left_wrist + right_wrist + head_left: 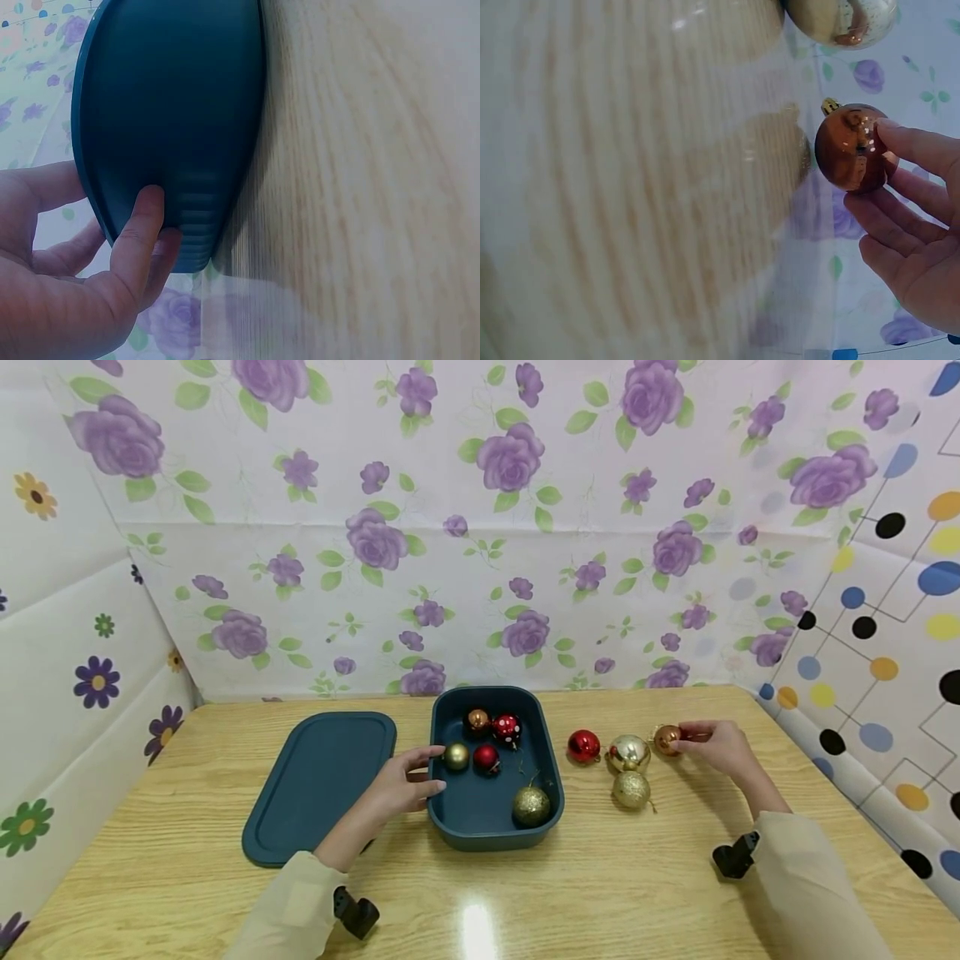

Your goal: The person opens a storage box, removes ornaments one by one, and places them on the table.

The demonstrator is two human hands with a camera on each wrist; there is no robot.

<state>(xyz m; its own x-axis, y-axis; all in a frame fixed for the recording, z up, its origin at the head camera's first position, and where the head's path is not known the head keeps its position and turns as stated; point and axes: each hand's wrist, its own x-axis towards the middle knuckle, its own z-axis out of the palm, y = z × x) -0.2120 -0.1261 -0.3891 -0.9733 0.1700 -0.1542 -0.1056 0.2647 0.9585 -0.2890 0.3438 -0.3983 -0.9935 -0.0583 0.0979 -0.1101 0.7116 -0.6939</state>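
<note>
My right hand [716, 747] pinches a shiny copper Christmas bauble [851, 150] between thumb and fingers, at the right of the table. Beside it lie a shiny gold bauble [628, 752], a glittery gold bauble [632, 789] and a red bauble [583, 746]. My left hand [401, 783] grips the left wall of a dark teal box [468, 841], fingers at the rim and outer side. Inside the box are a copper bauble [476, 722], a white-dotted red bauble [506, 728], a small gold bauble [456, 757], a dark red bauble [486, 758] and a glittery gold one [531, 806].
A flat teal lid [322, 777] lies left of the box, partly behind the left forearm. The wooden table [450, 902] ends at a flowered cloth wall [465, 585] behind, with patterned cloth on both sides.
</note>
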